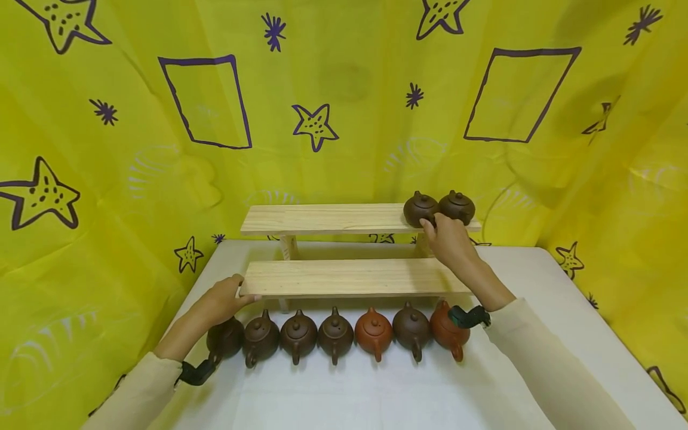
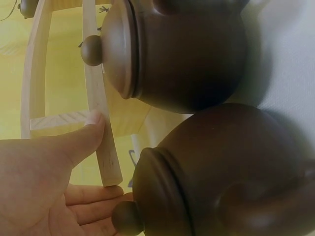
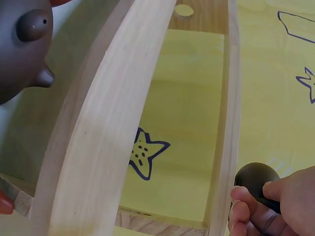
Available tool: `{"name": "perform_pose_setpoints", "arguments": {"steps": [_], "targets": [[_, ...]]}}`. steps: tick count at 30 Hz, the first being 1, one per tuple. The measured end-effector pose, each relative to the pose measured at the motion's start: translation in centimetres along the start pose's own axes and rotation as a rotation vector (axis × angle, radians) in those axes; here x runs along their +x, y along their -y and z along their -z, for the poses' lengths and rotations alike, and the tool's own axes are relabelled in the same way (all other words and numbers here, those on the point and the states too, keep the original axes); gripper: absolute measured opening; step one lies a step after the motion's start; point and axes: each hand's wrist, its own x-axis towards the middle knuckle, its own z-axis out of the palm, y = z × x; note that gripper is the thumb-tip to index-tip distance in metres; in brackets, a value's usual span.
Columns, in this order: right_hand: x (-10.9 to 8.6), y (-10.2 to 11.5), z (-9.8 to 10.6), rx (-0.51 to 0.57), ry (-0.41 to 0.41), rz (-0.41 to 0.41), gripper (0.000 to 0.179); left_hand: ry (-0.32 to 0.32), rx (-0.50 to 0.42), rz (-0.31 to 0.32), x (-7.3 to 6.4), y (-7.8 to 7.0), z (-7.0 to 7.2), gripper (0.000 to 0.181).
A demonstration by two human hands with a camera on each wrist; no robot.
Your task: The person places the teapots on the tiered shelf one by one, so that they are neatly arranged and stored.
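Note:
My right hand [image 1: 450, 239] pinches the handle of a dark brown teapot [image 1: 420, 208] on the upper shelf [image 1: 322, 220] of a wooden stand. A second dark teapot [image 1: 457, 206] sits close on its right. In the right wrist view, the fingers and thumb are at the dark teapot [image 3: 256, 179], partly hiding it. My left hand [image 1: 220, 300] grips the left end of the lower shelf [image 1: 344, 278]. The left wrist view shows its thumb on the board's edge [image 2: 101, 132] and the fingers below, beside the knob of a brown teapot [image 2: 236, 152].
Before the stand, a row of teapots stands on the white table [image 1: 333, 400]: several dark brown, such as one teapot [image 1: 335, 334], and two reddish, one teapot [image 1: 373, 330] and another teapot [image 1: 445, 325] at the right end. A yellow patterned cloth [image 1: 344, 77] hangs around.

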Motion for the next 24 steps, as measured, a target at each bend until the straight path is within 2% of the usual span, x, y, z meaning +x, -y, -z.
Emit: {"name": "perform_pose_setpoints", "arguments": {"steps": [24], "targets": [[1.5, -0.2, 0.1, 0.023, 0.046, -0.030, 0.043, -0.008, 0.008, -0.011, -0.1, -0.1, -0.1, 0.065]]}}
